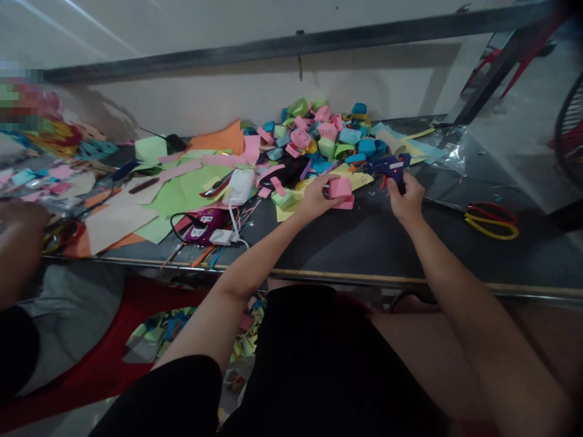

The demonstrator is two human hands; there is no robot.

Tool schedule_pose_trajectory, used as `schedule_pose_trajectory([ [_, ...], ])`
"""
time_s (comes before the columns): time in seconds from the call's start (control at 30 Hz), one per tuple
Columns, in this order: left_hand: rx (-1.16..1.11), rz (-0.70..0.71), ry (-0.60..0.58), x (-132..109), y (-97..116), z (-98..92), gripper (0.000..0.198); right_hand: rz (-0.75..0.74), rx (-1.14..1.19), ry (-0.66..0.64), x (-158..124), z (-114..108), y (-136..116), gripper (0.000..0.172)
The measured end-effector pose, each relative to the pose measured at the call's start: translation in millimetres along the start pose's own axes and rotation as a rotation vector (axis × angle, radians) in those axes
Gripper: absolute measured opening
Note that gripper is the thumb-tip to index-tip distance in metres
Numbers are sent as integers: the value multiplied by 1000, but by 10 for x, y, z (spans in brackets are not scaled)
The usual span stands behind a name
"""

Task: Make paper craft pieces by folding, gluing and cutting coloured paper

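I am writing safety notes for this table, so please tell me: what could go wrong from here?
The right hand holds a glue gun; its tip, if hot, might burn the left hand holding pink paper nearby. Glue could drip onto the yellow paper near the tip. The left forearm might snag the white cable beside it.

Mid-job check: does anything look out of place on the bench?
Yes: the purple socket block sits among loose paper strips near the front edge of the bench, with cords looping beside it, which looks untidy. The glue gun in the right hand shows nothing odd.
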State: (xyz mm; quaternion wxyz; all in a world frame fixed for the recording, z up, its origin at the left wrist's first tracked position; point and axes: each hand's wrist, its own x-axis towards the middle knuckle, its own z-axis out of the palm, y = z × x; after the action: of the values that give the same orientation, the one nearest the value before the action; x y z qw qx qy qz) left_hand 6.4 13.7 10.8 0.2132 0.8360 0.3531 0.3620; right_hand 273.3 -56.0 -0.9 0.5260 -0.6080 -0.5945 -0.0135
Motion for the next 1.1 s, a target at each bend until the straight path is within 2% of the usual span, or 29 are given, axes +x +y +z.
schedule_pose_trajectory([
  [0.3, 8, -82, -1, -17, 25, 59, 61, -72, -58, -67, -8, 8, -74, 65],
  [0.53, 0, -52, -11, -17, -29, 88, 58, -94, -99, -72, -13, 31, -53, 70],
  [0.8, -42, -58, 35, -7, -98, 151, 59, -149, -192, -86, -10, 6, -21, 61],
  [1.1, 6, -70, 7, -17, -98, 147, 60, -99, -219, -78, -7, -14, -107, 56],
])
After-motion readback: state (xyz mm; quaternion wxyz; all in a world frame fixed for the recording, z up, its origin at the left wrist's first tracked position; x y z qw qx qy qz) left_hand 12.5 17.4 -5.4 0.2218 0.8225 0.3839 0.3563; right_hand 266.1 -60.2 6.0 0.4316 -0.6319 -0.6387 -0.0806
